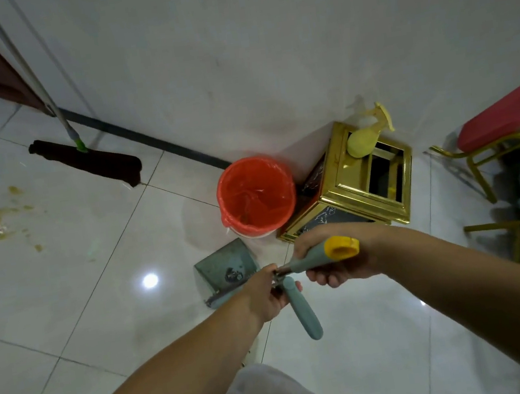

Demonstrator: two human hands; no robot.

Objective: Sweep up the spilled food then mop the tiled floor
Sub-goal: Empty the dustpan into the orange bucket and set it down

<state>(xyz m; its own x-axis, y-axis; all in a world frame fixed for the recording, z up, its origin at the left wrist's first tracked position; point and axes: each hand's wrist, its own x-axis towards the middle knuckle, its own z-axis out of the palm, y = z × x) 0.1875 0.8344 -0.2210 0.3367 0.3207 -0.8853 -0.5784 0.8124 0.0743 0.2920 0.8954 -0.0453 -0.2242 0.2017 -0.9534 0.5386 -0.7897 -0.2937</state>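
Head view, looking down at the tiled floor [108, 318]. Yellowish spill [1, 219] lying wet at the far left of the floor, well apart from the hands; sweeping looks unfinished or barely begun, mopping not yet started, judging by the mop [86, 162] leaning against the wall near the left corner, its dark head resting on the tiles. Orange-lined bucket [256, 194] standing at the wall's foot, just beside a gold bin [351, 190] with a yellow spray bottle [367, 135] on top. Dustpan [225, 268] low over the floor in front of the bucket.

Left hand [267, 296] curled shut round the grey dustpan handle [302, 307] near its top joint. Right hand [337, 259] wrapped closed on the yellow-capped brush handle [323, 253], fingers folded under it. Both handles meeting between the hands, seemingly clipped or being parted; cannot tell which.
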